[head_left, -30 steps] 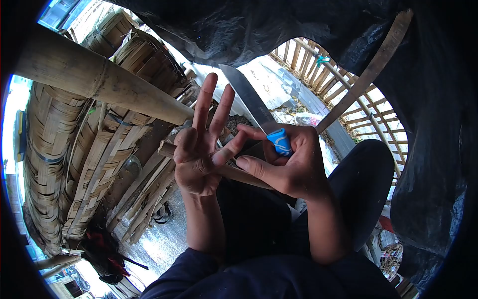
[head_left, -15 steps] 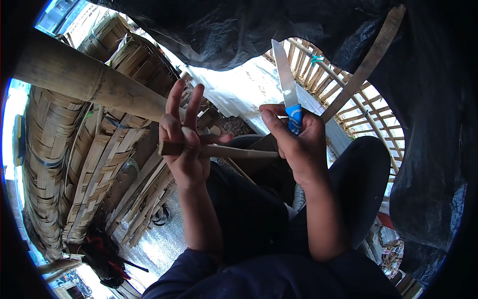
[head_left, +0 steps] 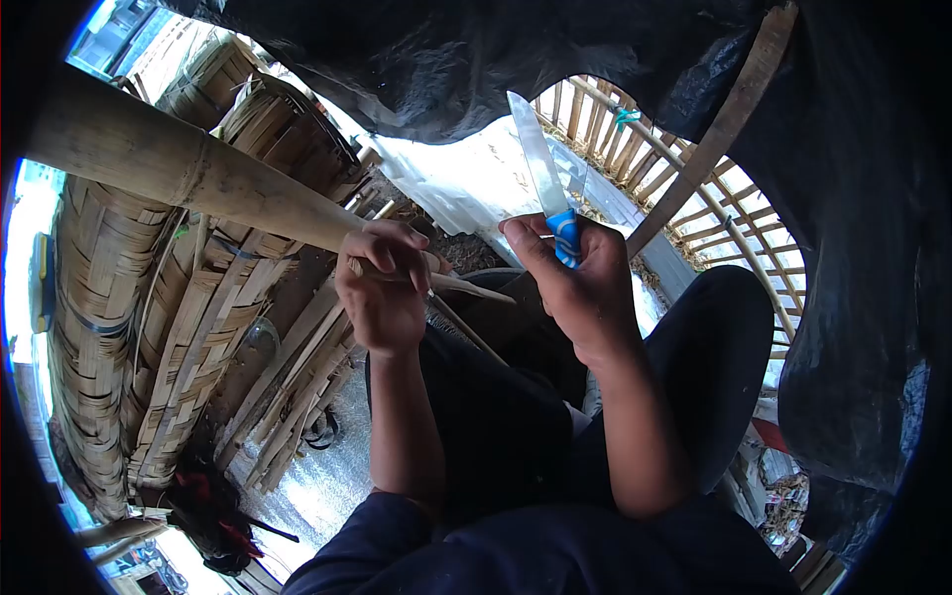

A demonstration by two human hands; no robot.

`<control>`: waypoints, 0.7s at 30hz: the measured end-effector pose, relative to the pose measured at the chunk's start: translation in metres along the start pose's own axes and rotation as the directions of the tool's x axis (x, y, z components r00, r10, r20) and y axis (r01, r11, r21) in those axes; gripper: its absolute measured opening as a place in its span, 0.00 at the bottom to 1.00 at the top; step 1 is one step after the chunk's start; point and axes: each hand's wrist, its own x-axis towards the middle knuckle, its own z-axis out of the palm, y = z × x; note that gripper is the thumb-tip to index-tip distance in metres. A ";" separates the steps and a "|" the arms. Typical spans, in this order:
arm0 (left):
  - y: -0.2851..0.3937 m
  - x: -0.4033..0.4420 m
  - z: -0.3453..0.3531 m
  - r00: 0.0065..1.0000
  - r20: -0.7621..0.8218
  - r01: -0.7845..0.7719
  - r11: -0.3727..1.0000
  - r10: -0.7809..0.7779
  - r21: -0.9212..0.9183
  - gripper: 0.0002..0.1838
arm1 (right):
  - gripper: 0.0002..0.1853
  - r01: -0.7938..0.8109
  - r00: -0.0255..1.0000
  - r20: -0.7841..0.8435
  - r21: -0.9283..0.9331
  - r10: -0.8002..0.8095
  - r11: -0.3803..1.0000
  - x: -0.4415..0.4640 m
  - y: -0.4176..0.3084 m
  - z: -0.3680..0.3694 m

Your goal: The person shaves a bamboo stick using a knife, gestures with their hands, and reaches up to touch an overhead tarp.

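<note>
My left hand [head_left: 385, 293] is closed around a short wooden stick [head_left: 474, 289], its fingers curled over one end. The other end of the stick tapers to the right, above my dark-clothed legs. In my right hand [head_left: 587, 293] is a knife [head_left: 538, 159] with a blue and white patterned handle [head_left: 563, 238]. Its blade points up and slightly left, apart from the stick. Part of the handle is hidden by my fingers and palm.
A thick bamboo pole [head_left: 198, 171] slants in from the left, ending close behind my left hand. Woven bamboo rolls [head_left: 94, 327] stand at the left. Split strips [head_left: 288, 397] lie beside my leg. Black sheeting [head_left: 843, 297] hangs right and above; a bamboo lattice [head_left: 739, 213] stands beyond.
My left hand has turned and its raised fingers have curled in around the stick, whose visible length is now shorter. My right hand and the knife have shifted slightly left.
</note>
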 end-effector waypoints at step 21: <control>0.009 0.014 -0.006 0.978 -0.051 0.210 0.942 -0.204 0.261 0.25 | 0.17 0.042 0.999 0.022 -0.025 -0.042 0.999 0.008 0.012 0.005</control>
